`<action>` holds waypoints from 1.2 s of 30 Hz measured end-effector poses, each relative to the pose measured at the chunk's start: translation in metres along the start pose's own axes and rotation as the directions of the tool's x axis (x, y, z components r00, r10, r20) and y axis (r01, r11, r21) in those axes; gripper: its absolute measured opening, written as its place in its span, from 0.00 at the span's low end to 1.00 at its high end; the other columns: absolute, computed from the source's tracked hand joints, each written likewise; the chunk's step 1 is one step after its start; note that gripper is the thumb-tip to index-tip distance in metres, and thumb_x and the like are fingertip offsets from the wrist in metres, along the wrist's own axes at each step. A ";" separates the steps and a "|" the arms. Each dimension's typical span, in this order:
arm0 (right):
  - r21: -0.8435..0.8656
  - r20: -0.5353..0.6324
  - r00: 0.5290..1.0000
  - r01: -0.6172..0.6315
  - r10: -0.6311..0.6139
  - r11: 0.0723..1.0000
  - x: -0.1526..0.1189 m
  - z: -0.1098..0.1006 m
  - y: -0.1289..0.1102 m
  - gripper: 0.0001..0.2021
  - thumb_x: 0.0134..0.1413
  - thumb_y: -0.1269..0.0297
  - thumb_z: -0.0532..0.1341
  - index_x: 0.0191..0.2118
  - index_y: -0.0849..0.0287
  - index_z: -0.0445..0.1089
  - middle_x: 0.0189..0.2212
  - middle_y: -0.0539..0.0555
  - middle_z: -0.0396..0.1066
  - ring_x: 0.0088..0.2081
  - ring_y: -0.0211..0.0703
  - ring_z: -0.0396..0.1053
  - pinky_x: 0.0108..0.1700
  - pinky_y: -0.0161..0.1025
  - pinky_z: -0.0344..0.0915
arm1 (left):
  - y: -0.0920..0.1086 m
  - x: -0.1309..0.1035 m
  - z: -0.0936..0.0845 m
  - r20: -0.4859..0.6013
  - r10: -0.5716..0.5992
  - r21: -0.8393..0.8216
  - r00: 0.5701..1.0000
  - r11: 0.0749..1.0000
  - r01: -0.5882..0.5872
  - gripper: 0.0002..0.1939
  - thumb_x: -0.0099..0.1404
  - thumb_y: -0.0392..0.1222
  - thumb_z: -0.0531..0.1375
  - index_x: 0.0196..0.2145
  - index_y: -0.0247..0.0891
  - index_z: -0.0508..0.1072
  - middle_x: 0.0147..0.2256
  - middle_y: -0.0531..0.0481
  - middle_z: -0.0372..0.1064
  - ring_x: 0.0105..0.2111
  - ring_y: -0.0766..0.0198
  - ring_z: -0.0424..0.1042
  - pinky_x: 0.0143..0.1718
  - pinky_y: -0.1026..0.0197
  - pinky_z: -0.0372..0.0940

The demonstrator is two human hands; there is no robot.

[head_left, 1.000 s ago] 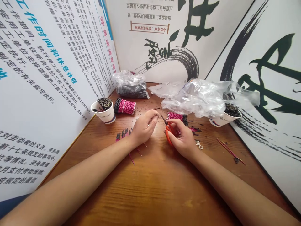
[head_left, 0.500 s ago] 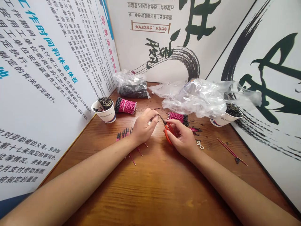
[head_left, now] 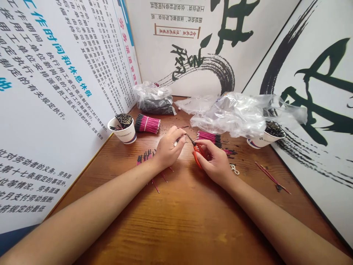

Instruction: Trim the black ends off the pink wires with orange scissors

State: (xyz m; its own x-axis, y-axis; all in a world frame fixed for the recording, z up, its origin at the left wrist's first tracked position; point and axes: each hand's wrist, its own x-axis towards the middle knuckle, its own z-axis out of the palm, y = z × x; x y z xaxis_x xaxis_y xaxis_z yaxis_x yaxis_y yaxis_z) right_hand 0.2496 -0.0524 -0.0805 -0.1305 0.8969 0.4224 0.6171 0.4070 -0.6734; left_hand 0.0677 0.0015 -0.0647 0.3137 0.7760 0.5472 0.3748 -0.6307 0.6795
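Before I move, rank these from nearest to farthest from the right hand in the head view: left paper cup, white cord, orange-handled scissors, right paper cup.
From the right hand:
1. Orange-handled scissors: held in it.
2. White cord: just to its right.
3. Right paper cup: farther back, on the right.
4. Left paper cup: well across, on the left.

It looks like a makeshift hand-assembly corner in a workplace: a wooden table (head_left: 176, 221) hemmed by printed panels (head_left: 165, 55), a Chinese notice (head_left: 55, 84) on working hours left of the left hand (head_left: 169, 148), a tied wire bundle (head_left: 149, 124) beyond it, orange-handled scissors (head_left: 195, 147) in the right hand (head_left: 216, 161).
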 end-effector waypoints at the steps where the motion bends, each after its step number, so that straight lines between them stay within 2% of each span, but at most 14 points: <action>1: 0.000 0.001 1.000 0.001 -0.001 1.000 0.000 0.000 0.000 0.13 0.60 0.61 0.59 0.49 0.53 0.68 0.28 0.49 0.69 0.29 0.40 0.65 0.28 0.35 0.59 | 0.000 0.000 0.000 0.000 0.001 0.003 1.000 1.000 -0.001 0.10 0.70 0.39 0.50 0.32 0.38 0.66 0.31 0.51 0.60 0.33 0.63 0.61 0.38 0.62 0.56; 9: 0.058 -0.022 1.000 -0.022 0.023 0.998 0.001 -0.001 0.001 0.11 0.61 0.62 0.58 0.49 0.53 0.66 0.27 0.47 0.66 0.27 0.39 0.63 0.29 0.35 0.58 | -0.002 -0.001 0.002 0.046 -0.021 -0.031 0.999 0.999 0.023 0.10 0.71 0.40 0.48 0.32 0.38 0.64 0.30 0.52 0.60 0.32 0.65 0.60 0.36 0.63 0.55; 17: 0.045 0.017 1.000 -0.023 0.023 0.999 0.001 0.000 0.000 0.12 0.61 0.62 0.58 0.49 0.54 0.66 0.28 0.48 0.67 0.29 0.39 0.64 0.31 0.35 0.58 | -0.002 -0.002 0.003 0.117 -0.055 -0.048 0.992 0.997 0.061 0.10 0.71 0.41 0.48 0.33 0.38 0.65 0.28 0.54 0.61 0.29 0.67 0.59 0.33 0.64 0.53; 32: 0.005 0.017 0.999 -0.029 0.029 1.000 0.001 -0.001 0.002 0.12 0.61 0.62 0.57 0.50 0.55 0.66 0.31 0.50 0.70 0.31 0.40 0.65 0.32 0.36 0.59 | -0.005 -0.001 0.003 0.137 -0.056 -0.006 0.989 0.998 0.057 0.11 0.72 0.42 0.48 0.33 0.37 0.64 0.28 0.54 0.62 0.29 0.67 0.60 0.34 0.64 0.55; 36: -0.007 0.033 0.999 -0.030 0.030 1.000 0.002 0.000 0.003 0.12 0.61 0.61 0.58 0.49 0.54 0.67 0.31 0.50 0.70 0.31 0.41 0.65 0.33 0.36 0.59 | -0.003 -0.001 0.003 0.129 -0.049 -0.006 0.990 0.999 0.050 0.12 0.71 0.41 0.49 0.30 0.37 0.62 0.27 0.55 0.59 0.28 0.68 0.59 0.33 0.64 0.54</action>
State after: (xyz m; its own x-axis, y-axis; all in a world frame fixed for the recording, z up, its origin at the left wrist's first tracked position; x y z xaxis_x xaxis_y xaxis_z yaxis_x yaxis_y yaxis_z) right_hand 0.2509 -0.0495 -0.0819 -0.1376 0.9139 0.3818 0.6263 0.3789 -0.6813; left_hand 0.0686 0.0028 -0.0690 0.4050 0.7985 0.4454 0.3853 -0.5908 0.7089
